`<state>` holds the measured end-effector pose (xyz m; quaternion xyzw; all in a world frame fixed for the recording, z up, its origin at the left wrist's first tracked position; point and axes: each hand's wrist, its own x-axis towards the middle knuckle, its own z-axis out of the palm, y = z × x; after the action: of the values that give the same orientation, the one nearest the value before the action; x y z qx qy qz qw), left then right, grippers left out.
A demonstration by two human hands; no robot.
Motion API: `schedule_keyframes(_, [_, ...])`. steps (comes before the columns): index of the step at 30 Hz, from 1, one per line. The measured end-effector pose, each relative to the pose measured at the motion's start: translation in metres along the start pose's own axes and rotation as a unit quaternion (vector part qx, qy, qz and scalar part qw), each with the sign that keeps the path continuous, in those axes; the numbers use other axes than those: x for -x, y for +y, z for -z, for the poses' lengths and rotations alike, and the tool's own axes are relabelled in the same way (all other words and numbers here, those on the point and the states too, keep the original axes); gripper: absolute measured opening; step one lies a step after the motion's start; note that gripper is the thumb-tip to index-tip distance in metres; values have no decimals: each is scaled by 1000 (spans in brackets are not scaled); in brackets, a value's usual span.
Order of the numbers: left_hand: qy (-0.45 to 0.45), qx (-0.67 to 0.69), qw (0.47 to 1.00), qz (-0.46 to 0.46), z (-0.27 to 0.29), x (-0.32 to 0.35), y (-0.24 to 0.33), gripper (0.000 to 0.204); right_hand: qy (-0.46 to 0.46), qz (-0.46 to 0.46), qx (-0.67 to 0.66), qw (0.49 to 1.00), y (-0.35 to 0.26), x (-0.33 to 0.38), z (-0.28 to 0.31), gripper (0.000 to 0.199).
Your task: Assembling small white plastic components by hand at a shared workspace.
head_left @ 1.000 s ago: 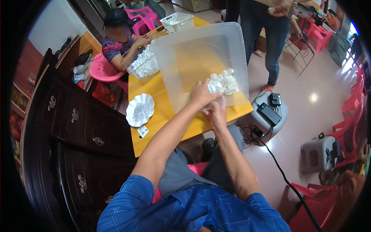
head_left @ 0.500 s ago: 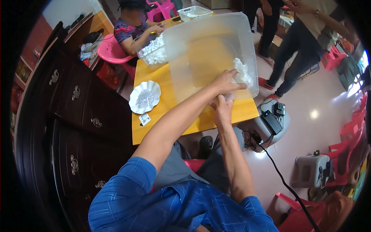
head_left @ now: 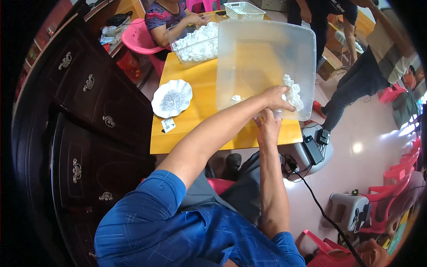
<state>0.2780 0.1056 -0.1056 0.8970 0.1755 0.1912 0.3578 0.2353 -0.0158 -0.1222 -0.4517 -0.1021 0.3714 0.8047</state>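
A wide translucent plastic bin [head_left: 249, 53] stands on the yellow table, with a cluster of small white pieces [head_left: 294, 99] at its near right corner. One loose white piece [head_left: 236, 98] lies apart toward its near left. My left hand [head_left: 275, 97] reaches into the bin, thumb and fingers apart at the edge of the cluster. Below it, at the bin's near edge, my right hand [head_left: 269, 127] is closed with its fingers partly hidden by the left hand. A whitish bit shows beside its fingertips; what it holds I cannot make out.
A clear box [head_left: 189, 63] full of white pieces sits at the back left, by a seated person's hands. On the yellow table [head_left: 204, 129] are a scalloped white plate [head_left: 184, 84] of small clear bits and a card [head_left: 168, 124]. A white basket [head_left: 243, 11] stands behind; people stand at right.
In the picture the table and bin have shifted right as the view turned. The white cluster looks more spread out, and a loose piece shows to the left. My hands stay close together there.
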Motion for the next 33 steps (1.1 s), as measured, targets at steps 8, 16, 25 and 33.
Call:
schedule_keyframes(8, [-11,0,993,120,25,-9,-6,55,35,25,-11,999,-6,-6,-11,44])
schedule_keyframes(16, [27,-20,987,157,44,-22,-13,48,33,8,-52,998,-14,-26,-14,44])
schedule_keyframes(25, [40,418,898,130,137,-4,13,28,59,-27,-28,998,-23,-76,-20,67])
schedule_keyframes(33, [94,426,895,89,195,105,28,39,92,-69,-42,992,-24,-134,-7,76])
